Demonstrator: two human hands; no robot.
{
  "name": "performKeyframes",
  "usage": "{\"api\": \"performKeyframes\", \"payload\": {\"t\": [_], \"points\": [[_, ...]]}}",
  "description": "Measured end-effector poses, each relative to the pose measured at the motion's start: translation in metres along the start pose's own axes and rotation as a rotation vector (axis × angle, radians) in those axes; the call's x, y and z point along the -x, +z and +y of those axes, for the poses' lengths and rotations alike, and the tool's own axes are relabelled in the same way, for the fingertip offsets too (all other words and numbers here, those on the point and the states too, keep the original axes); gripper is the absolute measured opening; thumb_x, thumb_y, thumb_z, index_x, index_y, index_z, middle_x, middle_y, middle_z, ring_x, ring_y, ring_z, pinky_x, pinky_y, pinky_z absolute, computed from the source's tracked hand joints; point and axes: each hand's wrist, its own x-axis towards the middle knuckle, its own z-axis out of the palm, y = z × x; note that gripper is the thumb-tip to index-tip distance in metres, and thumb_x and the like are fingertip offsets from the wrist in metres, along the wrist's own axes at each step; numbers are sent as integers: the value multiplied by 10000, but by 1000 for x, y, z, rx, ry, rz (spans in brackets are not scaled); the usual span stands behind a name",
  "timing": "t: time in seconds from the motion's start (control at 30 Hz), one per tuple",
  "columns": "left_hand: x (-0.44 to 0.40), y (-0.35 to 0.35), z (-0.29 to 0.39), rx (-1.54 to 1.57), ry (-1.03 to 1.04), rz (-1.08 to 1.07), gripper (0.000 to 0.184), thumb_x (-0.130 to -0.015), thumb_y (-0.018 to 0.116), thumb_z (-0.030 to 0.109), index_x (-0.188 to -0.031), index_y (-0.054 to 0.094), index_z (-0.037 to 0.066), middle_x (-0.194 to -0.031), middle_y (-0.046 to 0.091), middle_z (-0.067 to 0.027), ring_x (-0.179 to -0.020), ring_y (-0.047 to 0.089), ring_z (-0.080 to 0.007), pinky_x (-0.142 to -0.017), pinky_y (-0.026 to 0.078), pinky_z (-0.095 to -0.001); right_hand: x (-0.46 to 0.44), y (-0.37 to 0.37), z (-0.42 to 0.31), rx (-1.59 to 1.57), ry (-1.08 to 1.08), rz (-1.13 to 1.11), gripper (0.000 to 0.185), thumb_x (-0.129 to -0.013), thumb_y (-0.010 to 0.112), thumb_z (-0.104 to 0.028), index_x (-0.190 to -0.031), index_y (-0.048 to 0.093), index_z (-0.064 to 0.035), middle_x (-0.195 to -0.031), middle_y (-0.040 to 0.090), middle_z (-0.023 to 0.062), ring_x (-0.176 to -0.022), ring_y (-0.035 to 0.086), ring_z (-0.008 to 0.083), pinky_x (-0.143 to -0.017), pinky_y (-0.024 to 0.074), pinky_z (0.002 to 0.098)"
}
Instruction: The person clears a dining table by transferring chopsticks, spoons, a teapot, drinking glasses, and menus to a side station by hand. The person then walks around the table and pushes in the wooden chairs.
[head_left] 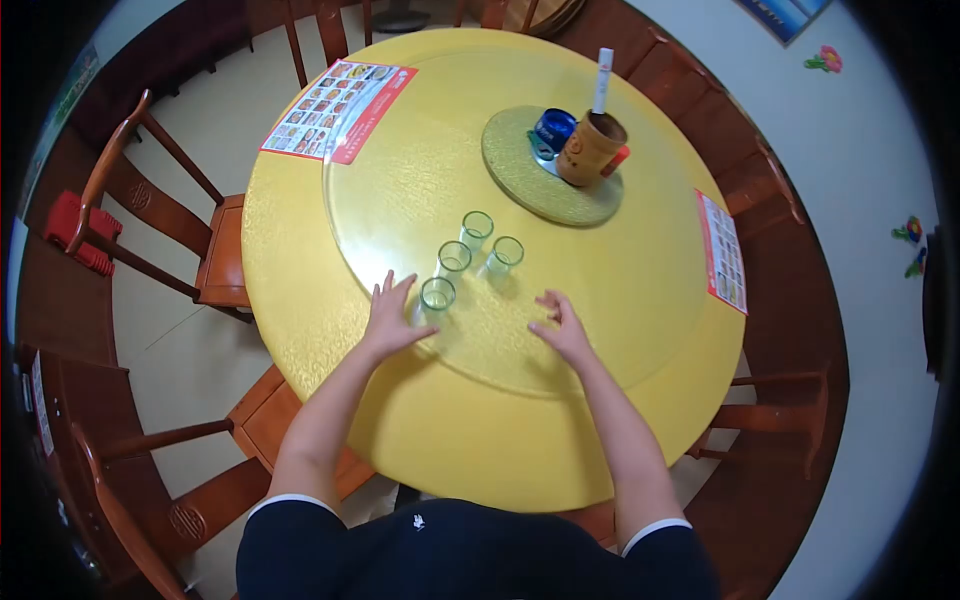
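Note:
Several clear glasses with greenish rims are grouped on the glass turntable of a round yellow table. My left hand (393, 318) is beside the nearest glass (437, 296), thumb and fingers spread around its left side; whether they touch it I cannot tell. Behind that one stand a second glass (454, 259) and a third glass (477, 228), with another glass (506, 254) to their right. My right hand (562, 326) hovers over the turntable (500, 345), right of the glasses, its fingers curved and apart with nothing between them.
Toward the back, a small round tray (515, 180) holds a brown pot (588, 152) and a blue container (555, 128). Printed menus lie at the left (335, 110) and right (722, 250) of the table. Wooden chairs (225, 250) surround it.

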Motion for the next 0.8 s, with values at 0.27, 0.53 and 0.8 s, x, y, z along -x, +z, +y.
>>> {"api": "performKeyframes", "payload": {"t": [0.27,0.53,0.8], "points": [[-36,-16,2,-29,143,-158,578,-548,687,417,-1041,540,155,-1298,253,-159,-1238,77,-376,-999,46,-497,-142,0,5,451,-353,-386,704,-503,745,-331,-1114,468,-118,-1317,213,136,-1240,121,327,-994,174,418],[-73,-16,2,87,366,-338,496,-521,699,383,-967,585,198,-1334,83,-241,-1238,40,-403,-993,4,-493,-175,15,-41,565,-509,-675,563,-484,740,-347,-1005,564,-229,-1347,124,155,-1240,29,393,-999,93,474],[-79,-18,5,95,385,-328,508,-496,704,388,-941,603,166,-1261,246,-223,-1220,166,-344,-986,51,-526,-178,32,-35,531,-557,-758,595,-468,737,-390,-1014,568,-224,-1318,149,213,-1233,79,392,-1002,70,480]]}}
